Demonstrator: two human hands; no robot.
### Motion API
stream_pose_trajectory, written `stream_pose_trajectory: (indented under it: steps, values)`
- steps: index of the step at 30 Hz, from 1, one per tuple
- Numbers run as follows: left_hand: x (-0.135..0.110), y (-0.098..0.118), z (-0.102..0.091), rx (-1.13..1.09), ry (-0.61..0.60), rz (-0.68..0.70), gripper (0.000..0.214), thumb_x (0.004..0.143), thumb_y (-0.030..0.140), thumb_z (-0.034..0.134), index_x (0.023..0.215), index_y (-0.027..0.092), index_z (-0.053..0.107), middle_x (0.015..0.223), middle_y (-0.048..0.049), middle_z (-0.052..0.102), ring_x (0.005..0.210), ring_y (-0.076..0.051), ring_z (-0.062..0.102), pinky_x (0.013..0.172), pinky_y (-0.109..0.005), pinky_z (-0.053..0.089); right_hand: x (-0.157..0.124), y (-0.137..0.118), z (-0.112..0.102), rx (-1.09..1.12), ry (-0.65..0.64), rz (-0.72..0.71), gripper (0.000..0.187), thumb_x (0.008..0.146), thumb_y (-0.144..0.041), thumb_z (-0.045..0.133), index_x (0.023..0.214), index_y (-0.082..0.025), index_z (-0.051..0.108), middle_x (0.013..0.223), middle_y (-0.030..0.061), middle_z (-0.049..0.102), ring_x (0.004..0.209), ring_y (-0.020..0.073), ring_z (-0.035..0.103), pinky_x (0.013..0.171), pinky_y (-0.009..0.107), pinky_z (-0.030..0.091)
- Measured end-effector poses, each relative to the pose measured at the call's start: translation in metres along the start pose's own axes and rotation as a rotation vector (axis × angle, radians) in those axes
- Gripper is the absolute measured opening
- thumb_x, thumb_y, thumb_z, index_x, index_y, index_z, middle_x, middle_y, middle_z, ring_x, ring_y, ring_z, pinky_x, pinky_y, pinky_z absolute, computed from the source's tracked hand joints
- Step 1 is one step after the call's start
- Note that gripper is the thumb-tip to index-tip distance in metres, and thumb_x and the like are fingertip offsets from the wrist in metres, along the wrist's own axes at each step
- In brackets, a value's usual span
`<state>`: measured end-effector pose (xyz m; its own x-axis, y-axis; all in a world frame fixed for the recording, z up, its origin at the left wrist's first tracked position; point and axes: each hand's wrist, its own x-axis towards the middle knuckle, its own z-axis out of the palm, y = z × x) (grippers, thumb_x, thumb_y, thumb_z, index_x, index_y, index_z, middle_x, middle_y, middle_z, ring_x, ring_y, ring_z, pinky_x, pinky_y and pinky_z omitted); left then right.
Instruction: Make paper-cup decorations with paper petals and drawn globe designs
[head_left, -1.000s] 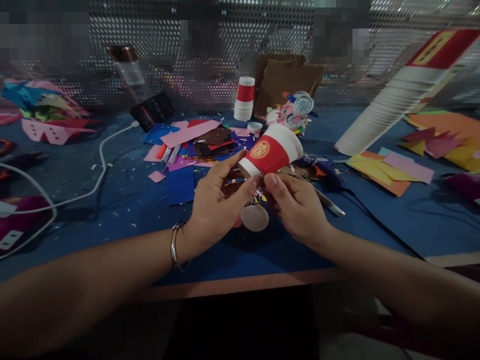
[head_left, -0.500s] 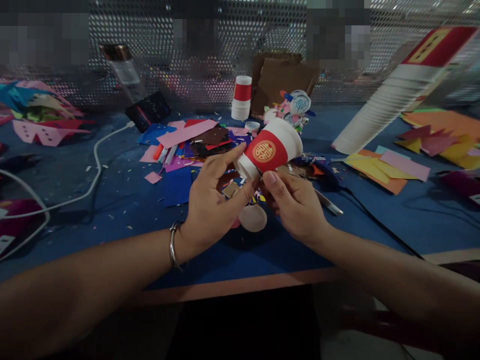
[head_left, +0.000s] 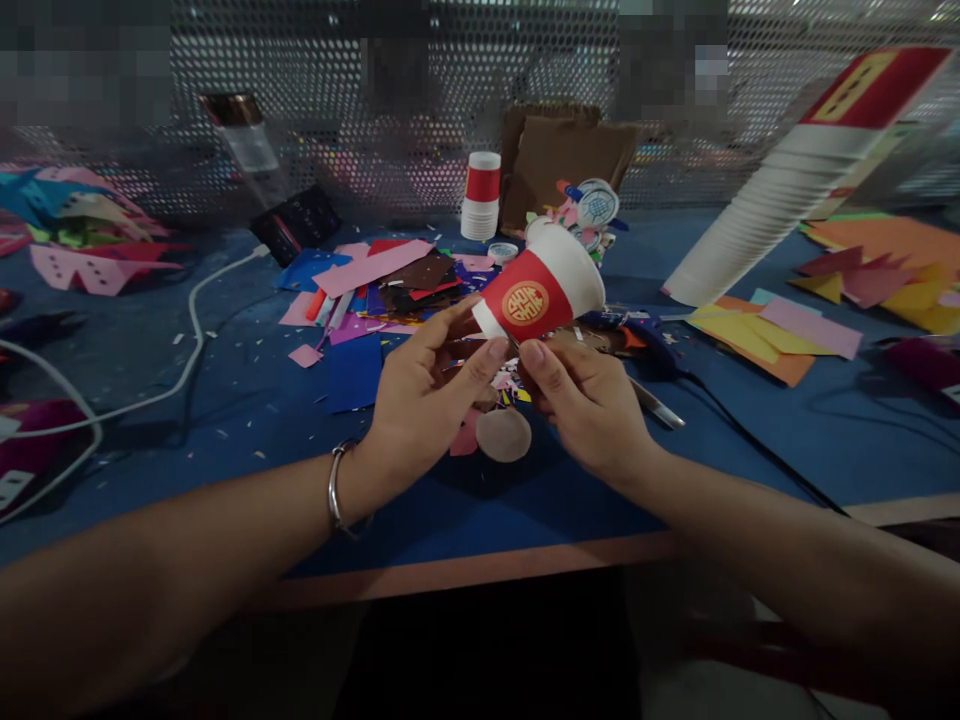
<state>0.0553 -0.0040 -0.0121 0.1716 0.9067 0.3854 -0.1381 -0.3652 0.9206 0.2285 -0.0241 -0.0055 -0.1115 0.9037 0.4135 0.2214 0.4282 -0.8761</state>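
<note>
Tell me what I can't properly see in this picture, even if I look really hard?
- Inside the held paper cup: head view, the cup's own wall hides it.
- Whatever the right hand might be pinching: head view, the hand itself covers it.
- All of the purple thing at far left: head view, the picture's edge cuts it off.
- Marks on the black object: head view, too small and dark.

We saw a blue table [head_left: 420, 535] strewn with small paper scraps [head_left: 511, 377]. At its far middle we had a short cup stack [head_left: 481, 195], with a taller cup stack [head_left: 772, 205] to the right. Left of centre lay a heap of coloured paper [head_left: 409, 280], a blue sheet [head_left: 355, 373] on its near side. A white cable [head_left: 199, 338] curved across the left; yellow sheets [head_left: 750, 340] lay at right.
</note>
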Motion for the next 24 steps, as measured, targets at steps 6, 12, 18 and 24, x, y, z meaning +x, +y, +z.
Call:
stream_pose_trajectory:
  steps: [6,12,18,24]
  values:
    - [0.0014,-0.0032,-0.0008,0.024,0.044,0.121,0.043,0.088,0.041,0.089,0.116,0.021,0.064,0.113,-0.0077,0.080,0.100,-0.021,0.079,0.083,-0.033,0.068,-0.0017,0.0011,0.0005,0.015,0.002,-0.003,0.055,0.105,-0.062,0.060,0.068,-0.022,0.052,0.062,-0.0051,0.044,0.057,0.0087,0.039,0.054,0.029,0.031]
    - [0.0022,-0.0042,-0.0005,0.054,0.069,0.199,0.047,0.081,0.036,0.094,0.112,0.021,0.062,0.107,-0.0039,0.077,0.094,-0.018,0.079,0.082,-0.030,0.068,-0.0033,0.0001,0.0003,-0.018,0.016,-0.047,0.055,0.107,-0.060,0.058,0.069,-0.021,0.053,0.062,-0.0053,0.044,0.056,0.0082,0.039,0.054,0.028,0.032]
    - [0.0033,-0.0059,-0.0023,0.072,0.078,0.217,0.045,0.081,0.031,0.094,0.114,0.022,0.064,0.109,-0.0038,0.074,0.096,-0.017,0.077,0.082,-0.030,0.067,-0.0018,0.0005,-0.0002,0.004,0.012,-0.031,0.055,0.106,-0.062,0.059,0.069,-0.022,0.053,0.061,-0.0056,0.044,0.054,0.0080,0.038,0.052,0.028,0.031]
    - [0.0019,-0.0089,-0.0021,0.126,0.087,0.176,0.048,0.081,0.036,0.094,0.114,0.022,0.063,0.111,-0.0060,0.072,0.098,-0.020,0.077,0.081,-0.033,0.066,-0.0016,0.0008,-0.0006,-0.049,0.019,-0.010,0.058,0.105,-0.065,0.057,0.068,-0.022,0.051,0.062,-0.0048,0.044,0.056,0.0090,0.040,0.053,0.029,0.030]
